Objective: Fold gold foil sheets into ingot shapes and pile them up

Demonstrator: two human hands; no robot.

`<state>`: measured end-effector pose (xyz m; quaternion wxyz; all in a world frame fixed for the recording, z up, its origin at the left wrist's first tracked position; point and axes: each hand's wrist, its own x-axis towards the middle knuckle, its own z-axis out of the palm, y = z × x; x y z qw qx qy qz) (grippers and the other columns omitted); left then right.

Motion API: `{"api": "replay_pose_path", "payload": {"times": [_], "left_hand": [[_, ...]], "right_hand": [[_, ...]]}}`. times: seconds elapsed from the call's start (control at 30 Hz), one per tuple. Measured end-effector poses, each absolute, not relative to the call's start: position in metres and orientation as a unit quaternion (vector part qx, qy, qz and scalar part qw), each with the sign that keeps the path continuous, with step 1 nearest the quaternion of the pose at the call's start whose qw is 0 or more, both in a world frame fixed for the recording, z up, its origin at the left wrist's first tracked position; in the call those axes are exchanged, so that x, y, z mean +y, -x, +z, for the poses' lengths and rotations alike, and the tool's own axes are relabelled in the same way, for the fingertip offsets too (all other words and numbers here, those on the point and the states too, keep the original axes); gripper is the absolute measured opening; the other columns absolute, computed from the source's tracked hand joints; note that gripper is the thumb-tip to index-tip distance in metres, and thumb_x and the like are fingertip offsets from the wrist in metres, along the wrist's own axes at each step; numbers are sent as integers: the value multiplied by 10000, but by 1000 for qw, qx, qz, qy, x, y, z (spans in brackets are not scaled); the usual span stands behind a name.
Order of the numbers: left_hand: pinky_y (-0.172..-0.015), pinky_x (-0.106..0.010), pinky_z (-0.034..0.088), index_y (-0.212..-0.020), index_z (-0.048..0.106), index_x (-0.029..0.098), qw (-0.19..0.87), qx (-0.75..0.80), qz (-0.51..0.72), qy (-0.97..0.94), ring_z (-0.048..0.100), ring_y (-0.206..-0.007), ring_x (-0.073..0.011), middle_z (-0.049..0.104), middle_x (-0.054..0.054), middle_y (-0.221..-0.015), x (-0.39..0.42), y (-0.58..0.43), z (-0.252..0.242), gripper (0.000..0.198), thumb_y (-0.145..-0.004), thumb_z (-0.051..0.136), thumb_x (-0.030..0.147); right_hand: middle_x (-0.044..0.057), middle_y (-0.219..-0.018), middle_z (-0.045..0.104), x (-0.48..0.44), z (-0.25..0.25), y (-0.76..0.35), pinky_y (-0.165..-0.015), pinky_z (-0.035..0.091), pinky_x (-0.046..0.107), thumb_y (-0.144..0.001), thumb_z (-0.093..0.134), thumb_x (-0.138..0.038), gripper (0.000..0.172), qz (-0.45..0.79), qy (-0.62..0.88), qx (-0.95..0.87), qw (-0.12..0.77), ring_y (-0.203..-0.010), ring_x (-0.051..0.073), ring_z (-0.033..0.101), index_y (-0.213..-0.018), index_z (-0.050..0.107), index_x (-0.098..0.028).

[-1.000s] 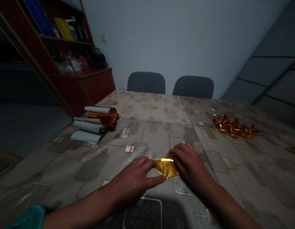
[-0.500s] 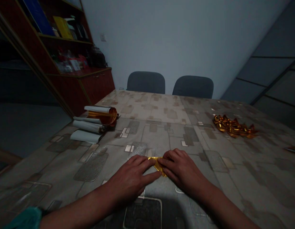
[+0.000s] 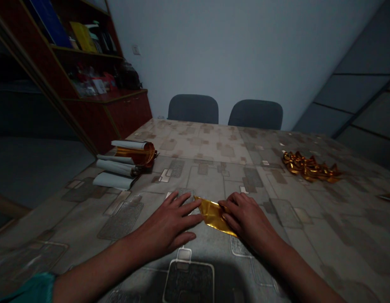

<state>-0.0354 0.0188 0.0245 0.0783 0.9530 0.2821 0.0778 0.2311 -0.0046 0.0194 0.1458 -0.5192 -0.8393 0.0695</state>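
A piece of folded gold foil paper (image 3: 213, 214) lies at a slant on the near part of the table, shiny side showing. My right hand (image 3: 245, 216) pinches its right end between thumb and fingers. At the foil's left tip, my left hand (image 3: 172, 223) has its fingers spread, the fingertips beside or just touching the edge. Part of the foil is hidden under my right fingers.
Curled sheets of gold foil paper with pale backs (image 3: 115, 180) lie on the left of the patterned table (image 3: 207, 147). Folded gold foil pieces (image 3: 308, 168) are clustered at the right. Two grey chairs (image 3: 193, 108) stand behind the table, and a red cabinet (image 3: 128, 111) at the back left.
My left hand has opened and drawn back to the left. More of the foil now shows, turned at a slant, with my right hand still on it.
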Motion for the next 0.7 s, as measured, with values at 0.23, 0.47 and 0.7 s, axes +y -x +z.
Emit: {"api": "replay_pose_path", "payload": {"times": [0.23, 0.47, 0.7], "left_hand": [[-1091, -700, 228, -1358, 549, 330, 98, 279, 69, -953, 337, -1421, -407, 429, -93, -1538, 19, 37, 26, 423, -938, 594, 351], [-1077, -716, 228, -1344, 564, 326, 92, 300, 56, -948, 365, -1403, -416, 411, -142, -1539, 18, 34, 29, 444, -907, 639, 352], [-1069, -742, 202, -1328, 585, 323, 109, 312, 57, -942, 350, -1407, -442, 398, -168, -1540, 17, 34, 31, 442, -892, 657, 334]], "right_hand": [[111, -1177, 643, -9, 19, -220, -891, 434, 403, -924, 623, -127, 370, 32, 479, -861, 168, -1030, 263, 557, -1281, 587, -213], [69, -1204, 672, -10, 19, -213, -952, 397, 428, -952, 618, -167, 294, 46, 429, -891, 140, -1064, 257, 564, -1236, 604, -242], [92, -1234, 662, -9, 18, -215, -957, 416, 437, -944, 546, -66, 353, 54, 463, -873, 142, -1076, 268, 559, -1270, 595, -190]]}}
